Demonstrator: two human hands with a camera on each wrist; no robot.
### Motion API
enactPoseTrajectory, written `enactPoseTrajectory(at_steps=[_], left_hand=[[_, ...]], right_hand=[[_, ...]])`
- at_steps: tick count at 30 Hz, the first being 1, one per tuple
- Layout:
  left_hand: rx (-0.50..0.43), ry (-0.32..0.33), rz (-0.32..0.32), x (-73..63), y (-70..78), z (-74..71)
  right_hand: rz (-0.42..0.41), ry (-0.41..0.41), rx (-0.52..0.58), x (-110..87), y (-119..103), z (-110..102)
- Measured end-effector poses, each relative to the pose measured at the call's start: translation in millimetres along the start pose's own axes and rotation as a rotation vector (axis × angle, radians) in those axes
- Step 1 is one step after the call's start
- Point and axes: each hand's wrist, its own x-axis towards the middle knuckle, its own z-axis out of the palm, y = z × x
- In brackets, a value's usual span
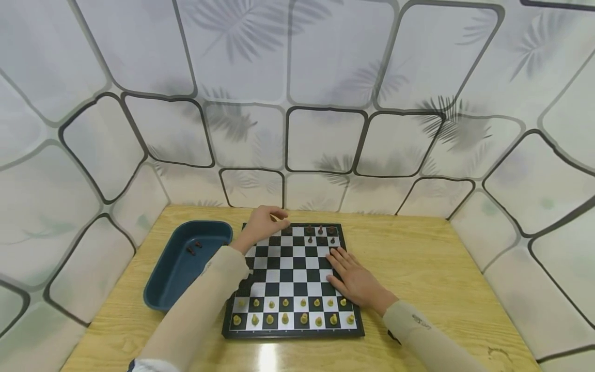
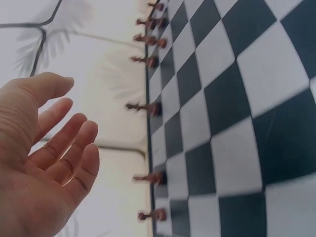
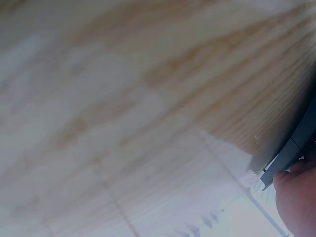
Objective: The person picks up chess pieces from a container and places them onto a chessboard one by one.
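A black-and-white chessboard [image 1: 286, 262] lies on the wooden table. Above its far left corner hovers my left hand [image 1: 266, 225], fingers loosely bent. In the left wrist view nothing shows between the left hand's [image 2: 52, 173] thumb and fingers, and they are apart from the dark red chess pieces [image 2: 144, 107] standing along the far edge. My right hand [image 1: 355, 281] rests flat on the board's right edge with its fingers extended. Two rows of yellow chess pieces [image 1: 285, 319] stand on the near side. Several red chess pieces [image 1: 320, 230] stand at the far right.
Left of the board stands a blue tray [image 1: 153, 281] with a few red chess pieces [image 1: 191, 250] lying in it; my left forearm hides part of it. A patterned cloth wall [image 1: 321, 139] rises behind the table [image 1: 418, 258] and on both sides.
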Motion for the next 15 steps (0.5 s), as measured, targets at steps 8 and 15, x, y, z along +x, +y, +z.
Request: enactPoseTrajectory(at_steps=[8,15], left_hand=[[0.007,0.024,-0.005,-13.8,-19.0,-37.8],[0.026,0.074,-0.034,-29.0,-39.6,-67.1]], right_hand=[[-0.005,0.006,0.009,-0.1,0.6,0.9],[-0.006,0.005,0.022,0.1,-0.1,0.4]])
